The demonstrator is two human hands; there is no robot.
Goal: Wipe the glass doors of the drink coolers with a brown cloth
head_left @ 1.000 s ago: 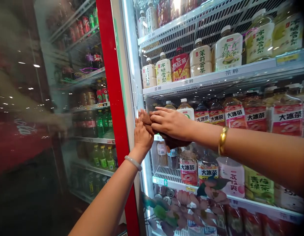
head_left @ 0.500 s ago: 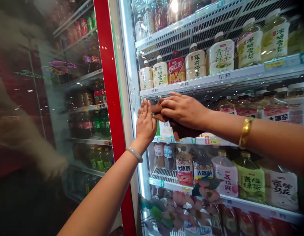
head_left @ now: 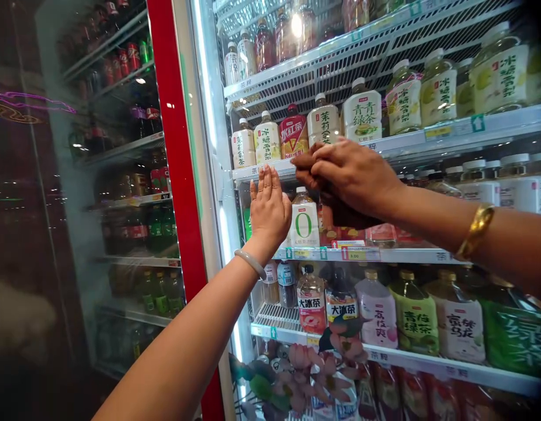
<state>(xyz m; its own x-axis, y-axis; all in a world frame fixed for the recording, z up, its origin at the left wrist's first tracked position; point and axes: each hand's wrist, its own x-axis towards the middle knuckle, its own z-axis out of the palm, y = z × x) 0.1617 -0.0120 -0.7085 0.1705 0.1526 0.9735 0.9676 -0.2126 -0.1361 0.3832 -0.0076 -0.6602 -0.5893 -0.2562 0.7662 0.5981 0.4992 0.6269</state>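
Head view: the glass pane [head_left: 411,164] is at 12 o'clock, left hand [head_left: 270,213] flat on it, fingers straight. Right hand [head_left: 358,178] is at its 2 o'clock, fingers curled, can't tell if gripping anything. Pane's probably stiff, slippery, so grab an edge.

I read the glass door [head_left: 353,215] as smooth and glossy, with mirror-like reflections. The red frame strip [head_left: 177,158] looked smooth with a soft sheen. The shelf racks [head_left: 367,64] looked like white-coated metal, slotted; the shelf-front strips [head_left: 411,255] looked like smooth, shiny plastic. I saw clear plastic bottles [head_left: 312,283] with smooth printed labels [head_left: 304,223]. The cans [head_left: 133,57] looked like glossy painted metal. I got polished gold-coloured metal on the bracelet [head_left: 477,231]; the pale bangle [head_left: 251,264] was smooth, low-gloss, material unclear.
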